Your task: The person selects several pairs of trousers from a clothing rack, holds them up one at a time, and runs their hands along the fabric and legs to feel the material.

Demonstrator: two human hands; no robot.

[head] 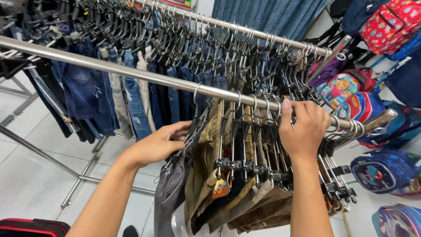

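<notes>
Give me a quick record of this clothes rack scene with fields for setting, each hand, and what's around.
setting: shop with metal clothes rail over a white tiled floor
left hand: grips the black clip hanger carrying grey trousers
right hand: rests over the rail, fingers among the hanger hooks
beside grey trousers: khaki and brown trousers packed close on clip hangers
behind: second rail of jeans
right side: colourful children's backpacks

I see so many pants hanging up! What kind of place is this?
Most likely a clothing shop: long metal rails packed with jeans and khaki trousers on clip hangers, plus colourful school backpacks displayed alongside.
</notes>
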